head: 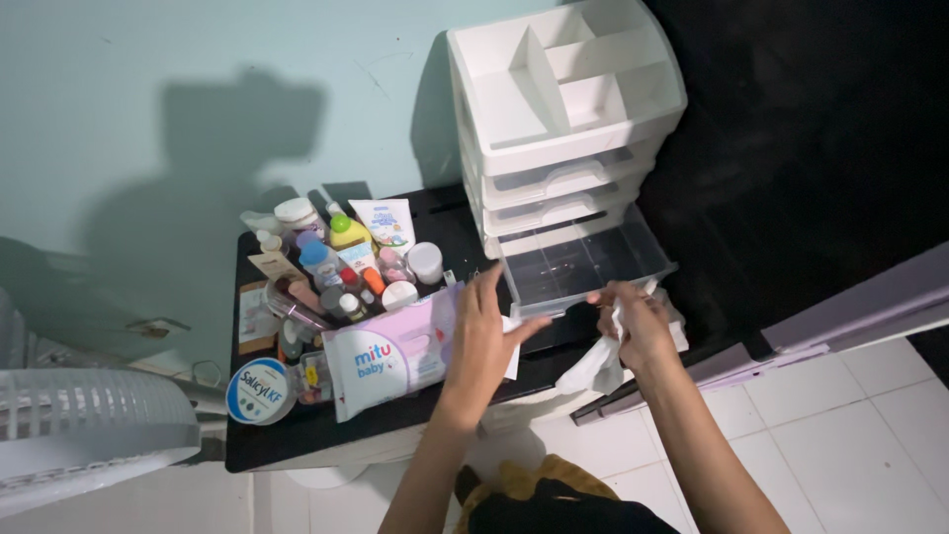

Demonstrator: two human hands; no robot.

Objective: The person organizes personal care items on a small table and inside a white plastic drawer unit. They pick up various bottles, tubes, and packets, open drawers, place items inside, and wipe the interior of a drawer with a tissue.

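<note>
A white wet wipe (598, 366) hangs crumpled from the right hand (638, 324), its fingers curled and pinching the upper end, just in front of the pulled-out clear drawer (583, 262) at the bottom of a white drawer organiser (563, 99). The left hand (486, 341) lies flat on the right end of a lilac pack of wipes (390, 358), fingers straight and close together, thumb stretched toward the drawer. The pack lies on a black table (326, 430), touching a crowd of small bottles and tubes (341, 262) behind it. A round white tub (259, 391) sits left of the pack, and a white fan (84, 430) stands at the far left
</note>
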